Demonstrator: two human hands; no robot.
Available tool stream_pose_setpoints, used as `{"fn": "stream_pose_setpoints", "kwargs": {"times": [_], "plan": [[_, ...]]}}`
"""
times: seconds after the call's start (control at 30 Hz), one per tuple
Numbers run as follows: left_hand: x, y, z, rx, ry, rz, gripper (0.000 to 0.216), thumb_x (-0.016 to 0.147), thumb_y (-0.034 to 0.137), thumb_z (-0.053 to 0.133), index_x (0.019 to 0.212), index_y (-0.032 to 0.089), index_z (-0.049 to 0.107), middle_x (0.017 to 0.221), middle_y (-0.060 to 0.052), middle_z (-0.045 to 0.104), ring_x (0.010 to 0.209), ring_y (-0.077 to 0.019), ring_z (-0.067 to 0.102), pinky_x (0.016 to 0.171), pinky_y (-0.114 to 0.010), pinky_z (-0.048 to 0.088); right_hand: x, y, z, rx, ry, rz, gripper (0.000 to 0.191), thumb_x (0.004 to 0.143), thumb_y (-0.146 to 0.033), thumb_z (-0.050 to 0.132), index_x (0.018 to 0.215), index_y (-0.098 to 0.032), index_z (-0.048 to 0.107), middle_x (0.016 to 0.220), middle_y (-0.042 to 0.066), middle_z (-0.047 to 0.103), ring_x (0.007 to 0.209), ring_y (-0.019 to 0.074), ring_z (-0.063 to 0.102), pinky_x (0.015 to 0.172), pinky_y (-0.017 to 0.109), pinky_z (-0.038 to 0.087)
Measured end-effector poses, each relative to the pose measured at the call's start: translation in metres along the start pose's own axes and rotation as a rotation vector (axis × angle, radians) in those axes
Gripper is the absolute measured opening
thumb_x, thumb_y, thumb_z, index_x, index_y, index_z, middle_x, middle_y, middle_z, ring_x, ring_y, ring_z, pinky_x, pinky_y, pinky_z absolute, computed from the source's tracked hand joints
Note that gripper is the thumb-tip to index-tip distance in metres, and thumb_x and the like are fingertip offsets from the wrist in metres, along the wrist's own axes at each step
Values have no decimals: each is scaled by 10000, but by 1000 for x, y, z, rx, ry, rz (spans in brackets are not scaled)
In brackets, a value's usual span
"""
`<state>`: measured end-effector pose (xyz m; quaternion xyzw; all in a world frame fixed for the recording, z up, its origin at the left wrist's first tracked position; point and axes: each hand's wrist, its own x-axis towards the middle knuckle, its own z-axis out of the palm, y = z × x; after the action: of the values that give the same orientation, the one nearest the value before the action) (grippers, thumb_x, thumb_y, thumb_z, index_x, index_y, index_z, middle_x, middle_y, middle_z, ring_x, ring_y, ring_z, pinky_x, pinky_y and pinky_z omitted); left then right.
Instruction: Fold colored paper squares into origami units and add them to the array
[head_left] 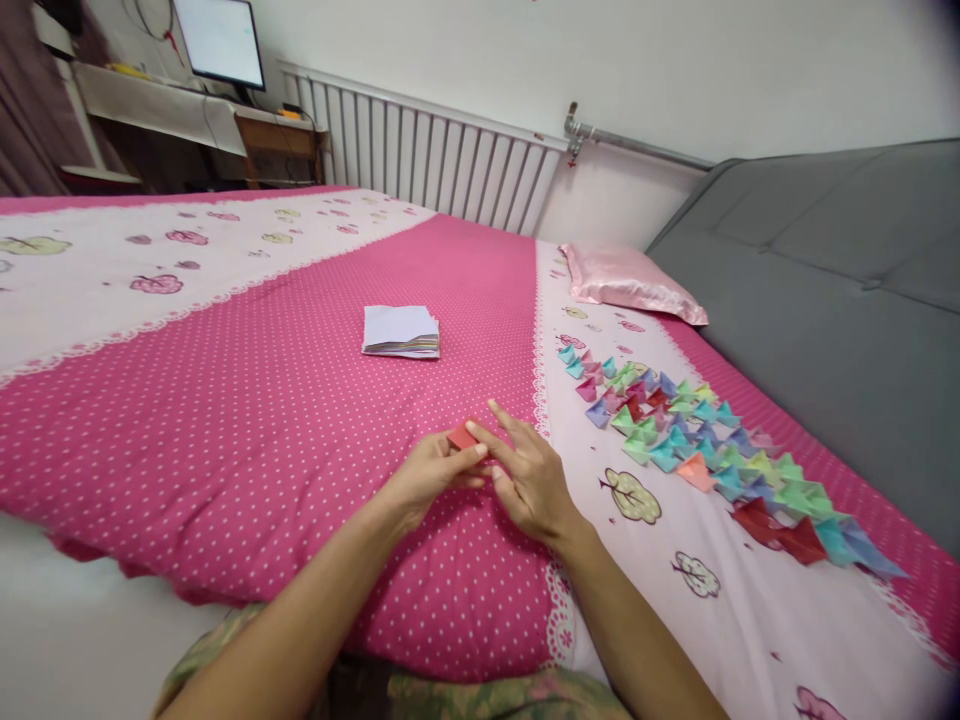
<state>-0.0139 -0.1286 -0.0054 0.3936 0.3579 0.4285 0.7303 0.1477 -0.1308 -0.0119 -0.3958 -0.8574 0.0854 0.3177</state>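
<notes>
Left hand [429, 472] and right hand [529, 478] meet over pink dotted bedspread [262, 420], fingertips pinching small red paper [462, 437] between them. At 2 o'clock from hands: long row of folded paper pieces [705, 450] in many colours. At 11 o'clock, farther: stack of paper sheets [401, 331]. At 1 o'clock, far: pink pillow [630, 282] beside grey headboard [840, 300].
</notes>
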Motion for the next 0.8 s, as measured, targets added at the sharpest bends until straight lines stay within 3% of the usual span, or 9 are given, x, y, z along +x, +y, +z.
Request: {"fn": "stream_pose_setpoints", "kwargs": {"times": [0.13, 0.3, 0.4, 0.5, 0.8], "plan": [[2, -3, 0, 56, 13, 28, 226, 663, 270, 707, 783, 87, 655, 734, -80, 667, 620, -110, 610, 624, -214, 468, 1, -1, 2, 186, 104, 33, 475, 825, -210, 395, 1293, -283, 415, 1364, 39, 410, 1177, 241, 425, 974, 450, 328], [3, -6, 1, 203, -68, 48, 241, 691, 297, 677, 806, 85, 672, 721, -99, 679, 606, -117, 607, 597, -216, 454, 3, 2, 6, 446, 296, 277, 514, 739, -288, 607, 1231, -228, 474, 986, 59, 628, 880, 195, 583, 812, 353, 461], [4, -8, 2, 270, -162, 49, 225, 704, 308, 656, 777, 96, 678, 671, -77, 673, 567, -104, 593, 580, -213, 449, 4, 1, 7, 538, 231, 347, 285, 698, -321, 660, 951, -191, 643, 792, 35, 641, 726, 172, 592, 709, 308, 476], [5, -10, 3, 317, -159, 27, 199, 691, 289, 662, 743, 97, 671, 644, -69, 670, 550, -105, 594, 577, -219, 454, 4, -1, 7, 652, 186, 407, 163, 705, -327, 655, 696, -164, 647, 652, 15, 611, 606, 142, 562, 600, 266, 454], [4, -10, 2, 305, -110, -67, 280, 648, 353, 691, 648, 86, 607, 595, -92, 665, 520, -142, 622, 532, -252, 475, 4, 5, 13, 875, 292, 553, 247, 686, -371, 662, 603, -163, 559, 547, -47, 526, 487, 82, 457, 497, 208, 377]]}}
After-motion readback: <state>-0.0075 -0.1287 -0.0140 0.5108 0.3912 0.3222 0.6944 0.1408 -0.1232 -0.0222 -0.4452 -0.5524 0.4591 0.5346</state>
